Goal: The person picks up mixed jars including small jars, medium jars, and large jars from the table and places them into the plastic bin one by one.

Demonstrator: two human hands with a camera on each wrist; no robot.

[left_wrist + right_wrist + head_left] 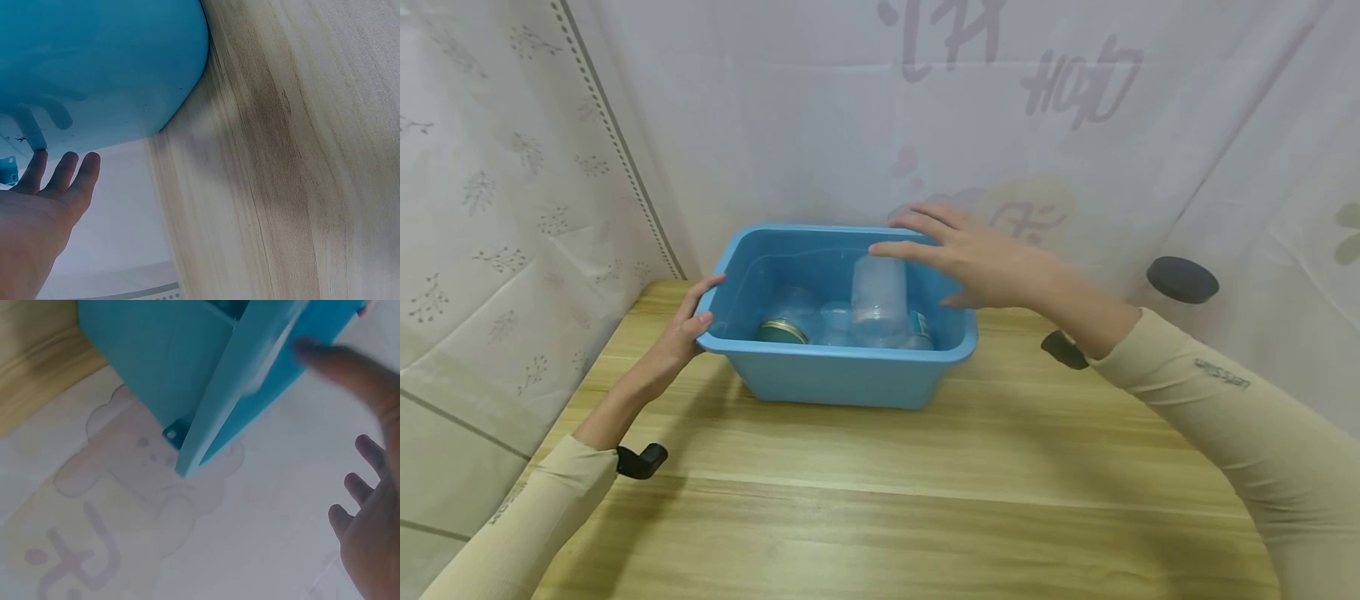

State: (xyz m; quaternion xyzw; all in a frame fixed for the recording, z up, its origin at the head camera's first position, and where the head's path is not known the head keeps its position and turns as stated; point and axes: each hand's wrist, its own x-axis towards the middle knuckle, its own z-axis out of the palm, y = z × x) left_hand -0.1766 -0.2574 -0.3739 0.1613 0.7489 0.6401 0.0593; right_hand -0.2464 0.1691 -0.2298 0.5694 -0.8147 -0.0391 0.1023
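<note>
A blue plastic basin (842, 379) stands on the wooden table. Inside it are a tall clear jar (878, 292), a clear jar with a green, gold-edged lid (782, 332), and another clear container with a blue label (920, 324) partly hidden behind the tall one. My left hand (681, 333) holds the basin's left rim, thumb on the rim; in the left wrist view its fingers (81, 181) reach up against the outer wall. Above the basin's right end hovers my right hand (981, 262), fingers spread and holding nothing. Its thumb is blurred in the right wrist view.
The wooden tabletop (880, 517) extends in front of the basin. A printed white curtain (775, 125) hangs close behind it, and another patterned curtain (512, 192) is at the left. Black wrist mounts (643, 461) are strapped to both forearms.
</note>
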